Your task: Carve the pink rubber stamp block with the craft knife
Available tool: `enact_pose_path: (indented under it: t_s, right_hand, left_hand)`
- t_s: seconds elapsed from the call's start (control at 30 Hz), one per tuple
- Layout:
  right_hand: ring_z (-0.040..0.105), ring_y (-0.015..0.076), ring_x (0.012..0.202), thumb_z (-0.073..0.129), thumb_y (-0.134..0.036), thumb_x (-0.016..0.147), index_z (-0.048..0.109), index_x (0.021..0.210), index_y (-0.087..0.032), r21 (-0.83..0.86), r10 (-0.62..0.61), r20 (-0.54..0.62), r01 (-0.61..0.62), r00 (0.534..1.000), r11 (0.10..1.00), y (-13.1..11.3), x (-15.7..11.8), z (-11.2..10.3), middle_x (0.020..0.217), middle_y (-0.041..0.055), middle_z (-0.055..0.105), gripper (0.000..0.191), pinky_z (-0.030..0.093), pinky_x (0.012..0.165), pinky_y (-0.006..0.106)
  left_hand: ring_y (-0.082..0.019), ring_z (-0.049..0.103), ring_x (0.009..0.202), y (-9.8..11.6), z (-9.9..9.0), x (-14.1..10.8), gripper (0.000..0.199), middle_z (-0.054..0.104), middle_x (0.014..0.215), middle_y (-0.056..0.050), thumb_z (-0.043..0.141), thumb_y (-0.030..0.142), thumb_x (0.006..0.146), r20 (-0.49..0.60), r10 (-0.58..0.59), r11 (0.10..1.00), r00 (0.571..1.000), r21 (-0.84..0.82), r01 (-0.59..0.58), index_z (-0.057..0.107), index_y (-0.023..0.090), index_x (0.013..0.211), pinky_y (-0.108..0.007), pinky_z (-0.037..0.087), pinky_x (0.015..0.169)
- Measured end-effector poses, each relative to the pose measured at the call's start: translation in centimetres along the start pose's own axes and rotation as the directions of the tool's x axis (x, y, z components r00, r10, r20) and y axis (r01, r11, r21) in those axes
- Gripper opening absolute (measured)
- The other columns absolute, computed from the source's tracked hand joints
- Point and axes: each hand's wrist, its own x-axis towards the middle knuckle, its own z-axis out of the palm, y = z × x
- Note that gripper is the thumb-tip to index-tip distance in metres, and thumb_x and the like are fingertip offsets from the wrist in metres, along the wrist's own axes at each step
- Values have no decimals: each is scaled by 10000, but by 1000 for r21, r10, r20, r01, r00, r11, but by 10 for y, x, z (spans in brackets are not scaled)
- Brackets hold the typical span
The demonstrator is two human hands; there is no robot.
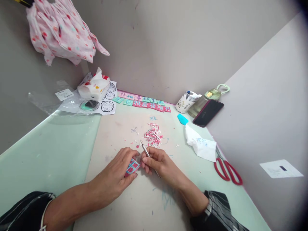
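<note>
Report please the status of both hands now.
Left hand pinches small red-and-blue paper tile. Right hand grips thin metal craft knife. Red paper scraps beyond.

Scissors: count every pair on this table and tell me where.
1. The red-handled scissors lie at the table's right edge, beside the crumpled white tissue, right of the right hand holding the craft knife. More could be hidden.

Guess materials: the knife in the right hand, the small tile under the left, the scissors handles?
Craft knife: looks like bare metal, thin silvery shaft with a glint. Tile: probably matte paper or card, red with pale blue cut lines. Scissors: glossy red handles, likely plastic.
</note>
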Motion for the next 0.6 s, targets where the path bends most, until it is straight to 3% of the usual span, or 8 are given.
enact_pose_path:
  t_s: [0.1,0.23,0.33,0.47,0.6]
  right_hand:
    - [476,107,586,664,-518,900,552,809,-195,-62,-36,-149,27,988,998,1,-1,-20,707,-25,548,354,378,559,256]
    - [460,123,594,596,-440,945,587,928,-196,-188,-98,-329,37,939,981,0,-4,-45,703,-27,539,244,371,564,268]
    - [443,140,607,600,-407,946,646,1017,-191,-315,-139,-357,21,924,949,-1,-8,-46,737,-14,538,232,361,564,287]
    - [465,175,728,547,-379,987,665,855,-211,-464,-242,-347,58,906,884,-1,-13,-33,821,15,516,244,386,675,321]
    - [525,184,750,459,-262,1025,692,1008,-224,-643,-321,-263,83,910,761,2,-23,-19,831,25,536,237,412,680,317]
  left_hand:
    - [-256,549,1162,-2,-2,-2,398,543,1249,-71,479,133,932,10,-13,1000,1000,27,13,433,283,1299,-420,489,985]
    - [-277,539,1225,-7,-2,-4,497,536,1304,-86,531,131,900,1,-33,999,999,18,33,401,295,1351,-462,484,1033]
    - [-322,445,1380,-9,-4,-4,586,497,1425,-96,658,158,839,31,-36,999,999,28,35,420,304,1354,-507,445,1111]
    - [-314,283,1513,-10,-14,-5,630,454,1523,-74,691,123,808,123,-21,996,992,85,10,451,314,1358,-505,372,1189]
    - [-292,381,1448,-12,-20,-3,483,548,1420,-45,645,108,849,107,-7,994,994,112,-5,536,306,1275,-446,409,1146]
